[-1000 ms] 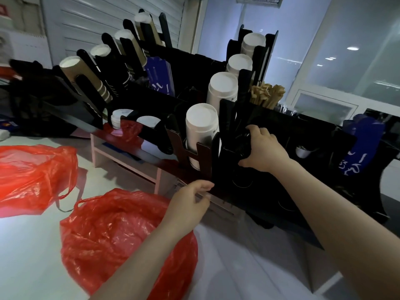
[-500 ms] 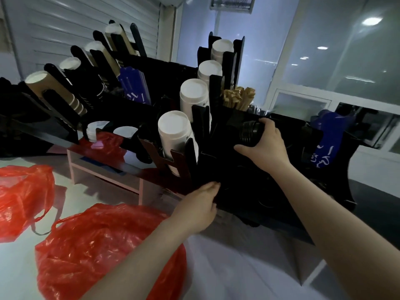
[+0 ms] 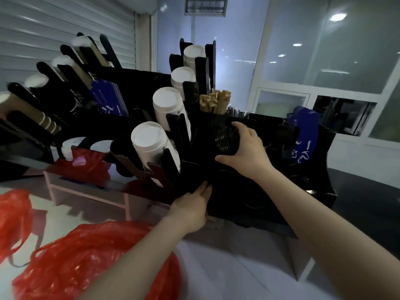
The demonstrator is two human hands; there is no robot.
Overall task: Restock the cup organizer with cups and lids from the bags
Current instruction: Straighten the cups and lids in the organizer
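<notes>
The black cup organizer (image 3: 255, 200) stands in front of me with several slanted slots of white cup stacks (image 3: 151, 144) on its left side. My right hand (image 3: 246, 150) grips a stack of black lids (image 3: 226, 140) above the organizer's dark middle compartment. My left hand (image 3: 192, 204) rests flat with fingers together against the organizer's front lower edge, holding nothing. A red plastic bag (image 3: 86, 260) lies crumpled on the white table under my left forearm.
A second organizer (image 3: 71, 118) at left holds brown cup stacks (image 3: 26, 113) and blue packets (image 3: 108, 98). Wooden stirrers (image 3: 214, 101) stand behind the lids. Another red bag (image 3: 13, 217) lies far left, a third (image 3: 84, 163) on the pink shelf. Blue packets (image 3: 303, 137) sit right.
My right hand has lifted the stack of black lids up out of the organizer's dark compartment. My left hand moved forward and pressed against the organizer's front. The camera view shifted right.
</notes>
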